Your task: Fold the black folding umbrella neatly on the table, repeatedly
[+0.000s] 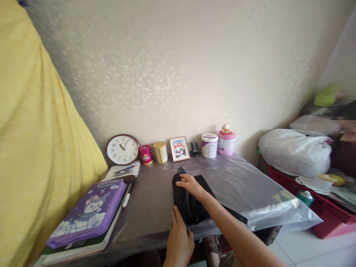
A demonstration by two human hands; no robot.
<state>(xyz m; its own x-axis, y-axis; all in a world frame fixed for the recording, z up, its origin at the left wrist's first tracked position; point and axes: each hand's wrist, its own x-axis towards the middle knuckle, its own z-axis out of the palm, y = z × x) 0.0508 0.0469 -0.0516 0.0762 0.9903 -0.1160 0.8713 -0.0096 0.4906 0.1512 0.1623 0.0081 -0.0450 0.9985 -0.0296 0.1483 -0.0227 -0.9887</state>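
A black folded fabric item, which resembles a collapsed umbrella though its kind is not certain, lies at the near edge of the table. A dark tab sticks up at its far end, and a narrow black flap runs off to the right. My right hand reaches across its far part, fingers bent and closed on the cloth near the tab. At the near end, my left hand wraps around the item, thumb on the right and fingers along its left side. Its palm side and part of the grip are hidden.
A purple cartoon case lies on books at left. Along the wall stand a clock, a pink can, a panda picture and several tubs. Plastic sheeting overhangs the table's right edge. Red bins stand beyond; a person is partly visible.
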